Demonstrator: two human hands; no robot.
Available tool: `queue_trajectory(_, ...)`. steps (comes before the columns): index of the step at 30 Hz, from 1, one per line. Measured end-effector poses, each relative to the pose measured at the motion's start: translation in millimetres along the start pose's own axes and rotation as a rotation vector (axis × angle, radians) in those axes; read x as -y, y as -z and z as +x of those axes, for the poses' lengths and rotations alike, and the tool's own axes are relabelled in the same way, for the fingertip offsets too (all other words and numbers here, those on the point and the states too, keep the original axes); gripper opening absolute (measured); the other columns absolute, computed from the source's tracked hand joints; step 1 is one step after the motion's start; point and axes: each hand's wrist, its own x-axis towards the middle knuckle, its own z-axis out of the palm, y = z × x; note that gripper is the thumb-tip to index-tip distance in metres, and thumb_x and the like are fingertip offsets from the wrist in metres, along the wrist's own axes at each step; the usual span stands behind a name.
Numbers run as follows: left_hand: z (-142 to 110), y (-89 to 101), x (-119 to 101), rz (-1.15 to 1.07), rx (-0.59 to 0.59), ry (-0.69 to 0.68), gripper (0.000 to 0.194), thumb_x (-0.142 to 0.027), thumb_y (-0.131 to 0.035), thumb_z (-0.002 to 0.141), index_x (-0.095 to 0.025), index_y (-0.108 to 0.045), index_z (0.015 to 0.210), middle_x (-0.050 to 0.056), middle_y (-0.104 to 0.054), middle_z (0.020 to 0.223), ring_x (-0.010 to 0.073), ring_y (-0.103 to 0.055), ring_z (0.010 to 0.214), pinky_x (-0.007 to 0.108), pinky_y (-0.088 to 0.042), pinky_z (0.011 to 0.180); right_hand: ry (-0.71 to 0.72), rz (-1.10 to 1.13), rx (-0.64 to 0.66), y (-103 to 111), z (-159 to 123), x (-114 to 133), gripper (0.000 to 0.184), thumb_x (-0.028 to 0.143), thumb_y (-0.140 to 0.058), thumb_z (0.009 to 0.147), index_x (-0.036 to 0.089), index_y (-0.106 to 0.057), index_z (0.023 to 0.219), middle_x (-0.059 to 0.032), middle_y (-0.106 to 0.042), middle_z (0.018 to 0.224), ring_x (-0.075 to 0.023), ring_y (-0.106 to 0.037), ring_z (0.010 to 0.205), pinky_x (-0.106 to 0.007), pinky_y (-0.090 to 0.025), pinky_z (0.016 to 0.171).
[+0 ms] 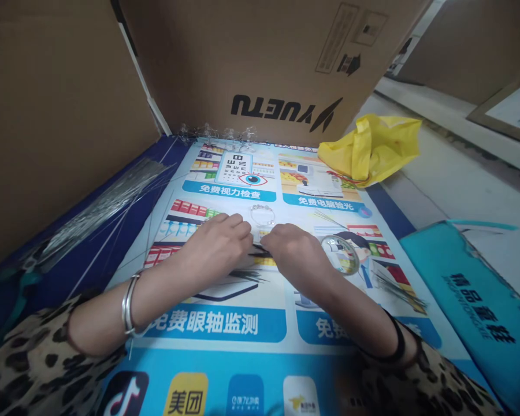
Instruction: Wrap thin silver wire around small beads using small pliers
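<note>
Spotted sleeves (30,370), hands (225,245) well inside sheet's (225,361) edges

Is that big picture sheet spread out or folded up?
Spread out: the sheet lies flat, printed side up, under the left hand and right hand.

Brown cardboard panel (281,63) top of frame, behind flat blue-white printed sheet (190,356); on sheet, small thin clear ring (260,207), centre; crumpled yellow plastic bag (364,151), upper right
</note>
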Motion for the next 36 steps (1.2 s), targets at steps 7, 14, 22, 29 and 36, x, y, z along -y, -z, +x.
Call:
queue_trajectory(7, -1, -2.1, -14, 0.043, 0.077, 0.096, 0.009, -0.006, -0.053, 0.076, -0.011, -0.061, 0.076, 0.009, -0.058, 0.078, 0.0243, -0.052, 0.079, 0.035, -0.042, 0.066, 0.004, -0.055, -0.015, -1, -3, 14, 0.015, 0.008, -0.050, 0.080, 0.018, -0.060, 0.081, -0.0054, -0.058, 0.081, -0.0189, -0.050, 0.078, -0.027, -0.035, 0.061)
queue_trajectory(14, -4, 3.6, -11, -0.067, 0.057, 0.144, 0.010, -0.007, -0.053, 0.076, -0.014, -0.060, 0.074, 0.009, -0.059, 0.075, 0.0241, -0.054, 0.077, 0.033, -0.044, 0.061, -0.046, 0.173, -0.015, -8, 0, 7, 0.020, 0.007, -0.044, 0.082, 0.017, -0.062, 0.082, -0.0058, -0.060, 0.083, -0.0163, -0.052, 0.081, -0.026, -0.039, 0.070)
queue_trajectory(22, 0, -13.1, 9, -0.471, -0.005, 0.317, 0.021, -0.013, -0.045, 0.080, -0.016, -0.066, 0.079, 0.005, -0.065, 0.076, 0.0173, -0.059, 0.072, 0.027, -0.043, 0.065, -0.230, 0.738, -0.057, -10, 5, -4, 0.014, 0.009, -0.055, 0.072, 0.019, -0.061, 0.079, 0.0003, -0.061, 0.079, -0.0110, -0.055, 0.073, -0.024, -0.042, 0.066)
queue_trajectory(29, 4, -17.4, 13, -1.181, 0.014, 0.610, 0.010, -0.021, -0.054, 0.074, -0.017, -0.064, 0.074, -0.003, -0.060, 0.057, 0.0116, -0.055, 0.055, 0.022, -0.041, 0.054, -0.378, 1.322, -0.043, -29, 7, -8, 0.015, 0.019, -0.065, 0.066, 0.019, -0.060, 0.080, 0.0030, -0.059, 0.071, -0.0102, -0.056, 0.064, -0.025, -0.046, 0.061)
queue_trajectory(36, 6, -20.8, 8, -1.541, -0.026, 0.749, 0.009, -0.023, -0.062, 0.070, -0.014, -0.060, 0.069, -0.003, -0.058, 0.053, 0.0089, -0.053, 0.049, 0.022, -0.044, 0.054, -0.466, 1.615, -0.067, -27, 8, -2, 0.022, 0.028, -0.072, 0.062, 0.017, -0.058, 0.076, 0.0031, -0.058, 0.070, -0.0093, -0.057, 0.058, -0.027, -0.048, 0.059)
